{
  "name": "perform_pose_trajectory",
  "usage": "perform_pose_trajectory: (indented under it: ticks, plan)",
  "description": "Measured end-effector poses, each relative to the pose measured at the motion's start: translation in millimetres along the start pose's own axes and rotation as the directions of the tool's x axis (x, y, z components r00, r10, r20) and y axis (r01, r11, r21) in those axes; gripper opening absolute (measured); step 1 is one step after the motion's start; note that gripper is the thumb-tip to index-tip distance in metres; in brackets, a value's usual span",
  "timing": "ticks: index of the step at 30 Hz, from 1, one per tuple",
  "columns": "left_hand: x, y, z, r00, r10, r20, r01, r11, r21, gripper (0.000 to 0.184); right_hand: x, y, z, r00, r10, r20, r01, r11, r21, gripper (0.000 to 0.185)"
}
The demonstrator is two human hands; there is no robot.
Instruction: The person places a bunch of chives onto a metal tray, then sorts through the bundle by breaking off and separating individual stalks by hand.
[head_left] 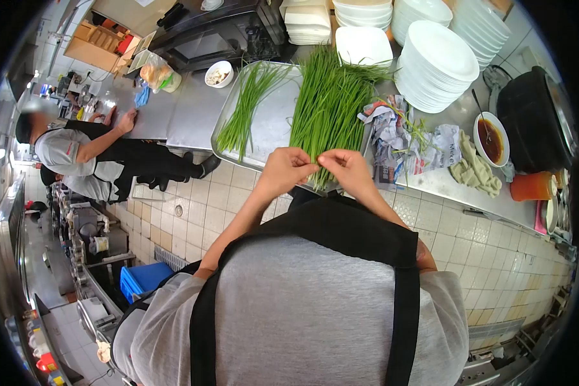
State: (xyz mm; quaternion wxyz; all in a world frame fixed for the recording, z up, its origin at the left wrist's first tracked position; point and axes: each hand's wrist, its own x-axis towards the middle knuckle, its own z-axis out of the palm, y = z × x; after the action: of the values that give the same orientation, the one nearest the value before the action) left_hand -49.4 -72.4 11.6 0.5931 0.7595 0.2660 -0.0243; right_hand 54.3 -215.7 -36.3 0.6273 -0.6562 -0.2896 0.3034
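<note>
A thick pile of long green garlic chives lies in front of me, its cut ends pointing towards my body. My left hand and my right hand meet at these lower ends, fingertips almost touching. Both are closed in a pinch on chive stems; exactly how many stems each holds is too small to tell. To the left, a smaller bunch of chives rests on a metal tray. Crumpled newspaper with loose green scraps on it lies right of the large pile.
Stacked white plates stand behind on the right. A bowl of brown sauce, a cloth and a black pot sit at the right. A small white bowl is left of the tray. Another person stands further left.
</note>
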Motion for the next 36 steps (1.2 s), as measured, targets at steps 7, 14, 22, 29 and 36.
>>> perform_pose_trajectory:
  ticks: [7, 14, 22, 29, 36]
  plan:
    - [-20.9, 20.9, 20.1, 0.979, 0.144, -0.143, -0.159, 0.982, -0.105, 0.015, -9.7, -37.2, 1.2, 0.999, -0.025, -0.033, 0.031, 0.979, 0.201, 0.013]
    - [-28.4, 29.5, -3.5, 0.948, 0.212, 0.238, -0.159, 0.962, -0.223, 0.020, -18.7, -56.1, -8.7, 0.984, -0.166, 0.064, 0.150, 0.969, 0.195, 0.010]
    - [-11.9, 44.3, -2.6, 0.978, 0.207, 0.036, -0.146, 0.795, -0.589, 0.020, -9.4, -45.9, -13.5, 0.944, 0.053, 0.326, -0.269, 0.695, 0.667, 0.017]
    - [4.7, 31.4, 3.3, 0.973, 0.216, -0.078, -0.227, 0.852, -0.472, 0.015, -5.0, -36.6, -6.7, 0.998, 0.012, 0.066, -0.043, 0.869, 0.494, 0.014]
    - [7.0, 28.8, 18.2, 0.955, 0.271, -0.122, -0.296, 0.829, -0.475, 0.008, -2.4, -33.6, -4.6, 0.978, -0.110, -0.179, 0.160, 0.942, 0.296, 0.010]
